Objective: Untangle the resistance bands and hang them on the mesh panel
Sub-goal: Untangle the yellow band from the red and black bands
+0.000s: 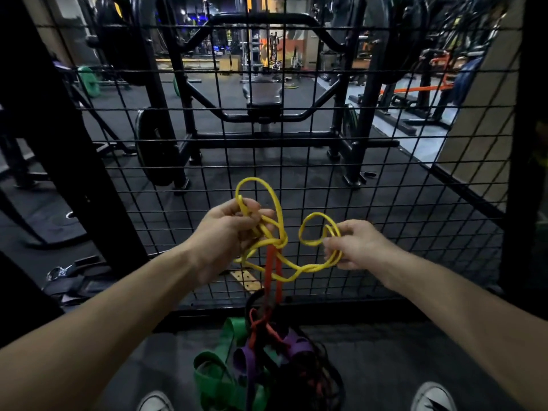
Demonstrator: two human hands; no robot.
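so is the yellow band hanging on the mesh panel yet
No, the yellow band is held between the left hand and the right hand in front of the mesh panel, knotted round a red band.

A thin yellow rubber resistance band (275, 229) is knotted into loops in front of the black wire mesh panel (385, 179). A red band (271, 271) hangs from its knot down to tangled green (213, 378), purple (296, 347) and black bands on the floor.
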